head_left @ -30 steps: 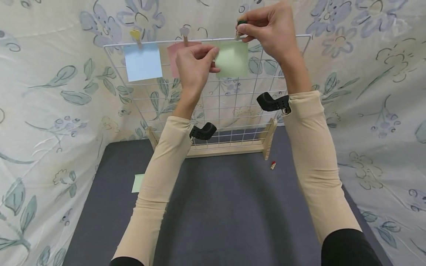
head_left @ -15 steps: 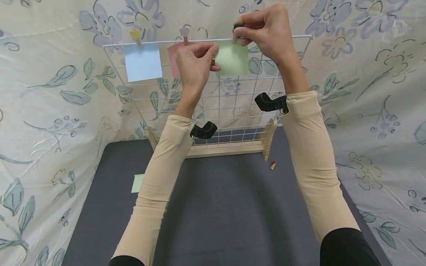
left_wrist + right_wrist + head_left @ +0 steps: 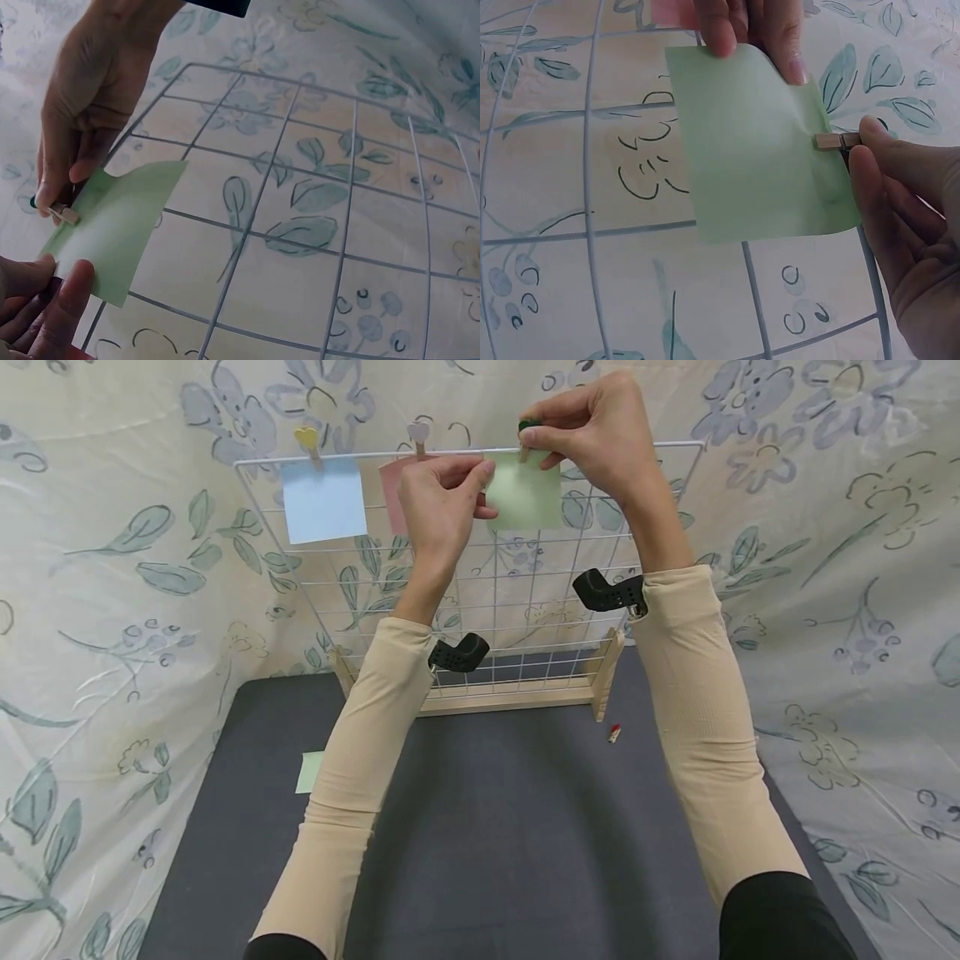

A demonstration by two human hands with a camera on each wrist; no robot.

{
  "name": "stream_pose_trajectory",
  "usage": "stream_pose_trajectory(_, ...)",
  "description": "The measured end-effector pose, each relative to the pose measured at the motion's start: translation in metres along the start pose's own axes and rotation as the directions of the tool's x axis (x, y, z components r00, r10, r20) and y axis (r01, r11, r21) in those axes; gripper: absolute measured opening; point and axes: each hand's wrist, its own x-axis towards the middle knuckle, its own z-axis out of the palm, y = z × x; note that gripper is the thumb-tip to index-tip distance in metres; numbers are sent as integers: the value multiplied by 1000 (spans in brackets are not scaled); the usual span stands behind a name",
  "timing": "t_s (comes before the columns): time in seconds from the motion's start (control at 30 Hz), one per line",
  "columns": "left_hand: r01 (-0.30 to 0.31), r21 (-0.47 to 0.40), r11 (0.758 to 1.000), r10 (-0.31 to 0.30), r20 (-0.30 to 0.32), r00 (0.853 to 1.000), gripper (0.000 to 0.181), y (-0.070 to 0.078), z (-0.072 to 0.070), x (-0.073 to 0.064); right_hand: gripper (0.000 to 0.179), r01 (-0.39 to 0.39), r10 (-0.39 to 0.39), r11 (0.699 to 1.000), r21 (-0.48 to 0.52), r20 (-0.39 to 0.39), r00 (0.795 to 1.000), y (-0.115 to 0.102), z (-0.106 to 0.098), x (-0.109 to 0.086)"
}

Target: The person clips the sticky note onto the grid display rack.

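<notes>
A: What have we got in the left hand (image 3: 442,502)?

B: The green note (image 3: 525,500). Thumb and fingertips are together on one edge, near the top corner. We'd guess that steadies the sheet, since loose paper would probably slip or swing.

A: And the right hand (image 3: 609,439)?

B: It pinches the green clip (image 3: 829,142) between thumb and finger at its outer end. That's likely because pressure there works the clip, and it leaves the wooden tip free to lie over the note's top edge. We can't tell how firmly the tip bites.

A: So where does the note sit?

B: At the top bar (image 3: 369,454) of the wire grid, beside the pink note (image 3: 393,497), which the left hand partly covers. A pale clip (image 3: 418,433) holds that one; farther left, a yellow clip (image 3: 307,439) holds the blue note (image 3: 324,503). Hung so, we see their faces flat towards us.

A: And lower down?

B: A wooden base (image 3: 517,698) props the grid up on the table (image 3: 495,843). We see a red clip (image 3: 615,733) near its foot and a spare note (image 3: 308,772) beside the left sleeve, presumably set aside within reach.
</notes>
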Motion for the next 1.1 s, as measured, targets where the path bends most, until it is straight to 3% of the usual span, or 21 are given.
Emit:
stream_pose_trajectory(0.2,-16,3,1000,16,-9,1000,19,-2,0,0,32,-6,9,996,86,-25,1000,2,-1,-5)
stream_pose_trajectory(0.5,-20,-2,1000,20,3,1000,18,-4,-5,-6,25,59,-18,965,255,-162,987,19,-17,-28)
stream_pose_trajectory(0.8,17,-21,1000,-16,53,998,21,-5,-11,-23,19,36,-5,970,240,-131,991,45,-19,-57)
stream_pose_trajectory(1.1,66,-38,997,-63,77,995,24,-14,-11,-36,20,-2,40,946,323,-111,993,72,-19,-77)
